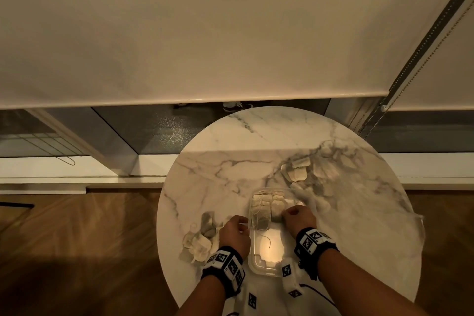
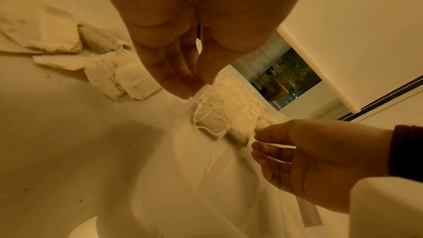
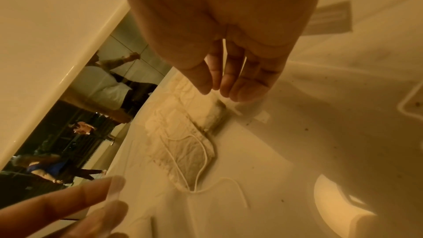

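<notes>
A clear plastic container (image 1: 266, 273) stands on the round marble table (image 1: 230, 161). Several tea bags (image 1: 261, 209) with white strings lie in its far half; the near half holds one loose string. My left hand (image 1: 245, 226) pinches the container's left wall, and its fingers (image 3: 107, 195) show through the plastic. My right hand (image 1: 288, 213) reaches inside with straight fingers (image 3: 240, 88), whose tips touch the right row of tea bags (image 3: 206, 113). It holds nothing. The left wrist view shows the right hand (image 2: 258, 142) beside the tea bags (image 2: 226, 113).
A loose pile of tea bags (image 1: 200, 241) lies left of the container beside my left hand. Another pile (image 1: 298, 169) lies beyond it at the far right. A clear plastic piece (image 1: 420, 226) sits at the table's right edge. Wooden floor surrounds the table, with a window blind behind.
</notes>
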The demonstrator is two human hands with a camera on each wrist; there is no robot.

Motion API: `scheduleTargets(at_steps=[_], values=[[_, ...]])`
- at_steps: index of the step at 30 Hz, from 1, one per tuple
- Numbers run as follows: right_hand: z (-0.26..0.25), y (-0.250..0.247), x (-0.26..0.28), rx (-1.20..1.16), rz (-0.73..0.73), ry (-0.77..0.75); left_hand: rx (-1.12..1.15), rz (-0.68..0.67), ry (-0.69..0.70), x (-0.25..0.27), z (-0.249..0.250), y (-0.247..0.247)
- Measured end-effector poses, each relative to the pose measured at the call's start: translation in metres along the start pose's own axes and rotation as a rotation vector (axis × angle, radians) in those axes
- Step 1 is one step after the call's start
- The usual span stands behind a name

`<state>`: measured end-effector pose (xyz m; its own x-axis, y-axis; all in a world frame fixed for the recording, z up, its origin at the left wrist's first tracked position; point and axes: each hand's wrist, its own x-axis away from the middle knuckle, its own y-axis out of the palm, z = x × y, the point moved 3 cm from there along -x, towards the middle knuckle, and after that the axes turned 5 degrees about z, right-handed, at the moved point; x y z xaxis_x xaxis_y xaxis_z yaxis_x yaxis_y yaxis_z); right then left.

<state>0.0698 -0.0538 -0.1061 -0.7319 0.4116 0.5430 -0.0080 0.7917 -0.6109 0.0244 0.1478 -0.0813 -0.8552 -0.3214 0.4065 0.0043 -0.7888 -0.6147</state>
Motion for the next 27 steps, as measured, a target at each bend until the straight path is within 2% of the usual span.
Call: scheduleTargets(at_steps=[6,11,19,22,27], values=[[0.001,-0.003,0.015,-0.072,-0.015,-0.046,0.035,0.008,0.007,0.004,-0.003,-0.003],[0.006,0.002,0.035,-0.136,-0.097,-0.119,0.086,0.04,0.018,0.013,-0.019,-0.014],[-0.015,0.015,0.061,-0.171,-0.169,-0.246,0.074,0.175,-0.119,0.021,-0.071,-0.054],[-0.028,0.024,0.074,-0.141,-0.219,-0.308,0.013,0.216,-0.15,0.019,-0.086,-0.069],[-0.038,0.045,0.097,-0.038,-0.343,-0.385,-0.13,0.202,-0.098,0.012,-0.099,-0.08]])
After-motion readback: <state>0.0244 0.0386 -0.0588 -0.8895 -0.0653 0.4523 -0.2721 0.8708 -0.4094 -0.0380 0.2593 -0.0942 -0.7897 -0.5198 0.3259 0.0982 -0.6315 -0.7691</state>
